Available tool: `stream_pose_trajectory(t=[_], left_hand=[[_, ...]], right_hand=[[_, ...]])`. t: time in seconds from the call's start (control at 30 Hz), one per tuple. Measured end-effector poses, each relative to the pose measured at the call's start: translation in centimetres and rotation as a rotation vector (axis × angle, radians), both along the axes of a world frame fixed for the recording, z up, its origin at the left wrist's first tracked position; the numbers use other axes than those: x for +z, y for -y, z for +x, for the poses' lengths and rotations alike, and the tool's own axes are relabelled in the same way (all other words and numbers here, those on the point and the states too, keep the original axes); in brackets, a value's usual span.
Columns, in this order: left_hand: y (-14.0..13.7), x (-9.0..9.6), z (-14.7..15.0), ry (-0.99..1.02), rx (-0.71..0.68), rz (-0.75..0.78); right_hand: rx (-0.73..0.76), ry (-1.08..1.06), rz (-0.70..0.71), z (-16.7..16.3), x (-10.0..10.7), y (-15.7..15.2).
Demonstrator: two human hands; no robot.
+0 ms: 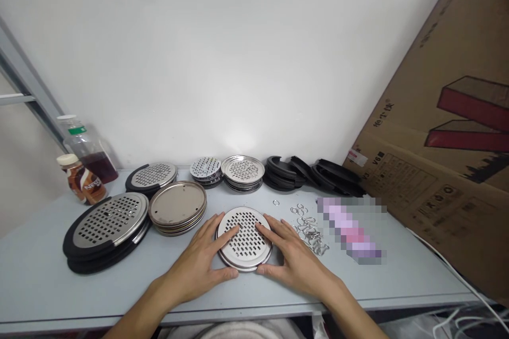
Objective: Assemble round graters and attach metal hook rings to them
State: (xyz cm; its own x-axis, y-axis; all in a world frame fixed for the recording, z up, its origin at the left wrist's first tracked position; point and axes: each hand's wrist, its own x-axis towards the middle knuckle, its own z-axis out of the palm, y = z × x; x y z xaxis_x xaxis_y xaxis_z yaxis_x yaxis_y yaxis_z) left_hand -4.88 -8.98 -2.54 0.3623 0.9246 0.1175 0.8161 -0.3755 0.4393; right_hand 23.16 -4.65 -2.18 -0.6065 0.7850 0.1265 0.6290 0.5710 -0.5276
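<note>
A round metal plate with rows of slots (245,241) lies flat on the table near its front edge, seated on a metal rim or dish of about the same size. My left hand (207,254) grips its left side, the index finger resting on the slotted face and the thumb at the front rim. On the right side my right hand (288,254) holds it the same way. Small metal rings and clips (312,233) lie loose beyond my right hand. Left of my left hand is a stack of plain metal dishes (178,204).
Slotted discs in black rims (107,228) are stacked at the left, near two bottles (82,183). Along the wall stand slotted inserts (205,168), metal dishes (243,170) and black curved rims (282,172). A large cardboard box (429,169) leans at the right, beside a blurred purple item (350,228).
</note>
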Motion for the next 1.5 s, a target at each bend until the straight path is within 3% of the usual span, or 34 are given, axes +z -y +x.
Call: stream_pose_trajectory(t=[0.87, 1.1, 1.2, 1.33, 1.4, 1.5], left_hand=[[-0.1, 0.2, 0.0, -0.014, -0.005, -0.017], [0.1, 0.1, 0.0, -0.020, 0.013, -0.019], [0.1, 0.1, 0.0, -0.015, 0.019, -0.022], [0.1, 0.2, 0.1, -0.011, 0.014, -0.034], [0.0, 0.2, 0.1, -0.006, 0.015, -0.033], [0.1, 0.3, 0.1, 0.006, 0.017, -0.020]], right_hand=[[-0.014, -0.026, -0.011, 0.1, -0.3, 0.0], [-0.051, -0.088, -0.062, 0.6, 2.4, -0.2], [-0.203, -0.230, 0.066, 3.0, 4.4, -2.5], [-0.637, -0.276, 0.400, 9.4, 6.2, -8.9], [-0.876, -0.142, 0.454, 13.0, 6.7, -12.6], [-1.013, -0.116, 0.459, 17.3, 7.1, -17.0]])
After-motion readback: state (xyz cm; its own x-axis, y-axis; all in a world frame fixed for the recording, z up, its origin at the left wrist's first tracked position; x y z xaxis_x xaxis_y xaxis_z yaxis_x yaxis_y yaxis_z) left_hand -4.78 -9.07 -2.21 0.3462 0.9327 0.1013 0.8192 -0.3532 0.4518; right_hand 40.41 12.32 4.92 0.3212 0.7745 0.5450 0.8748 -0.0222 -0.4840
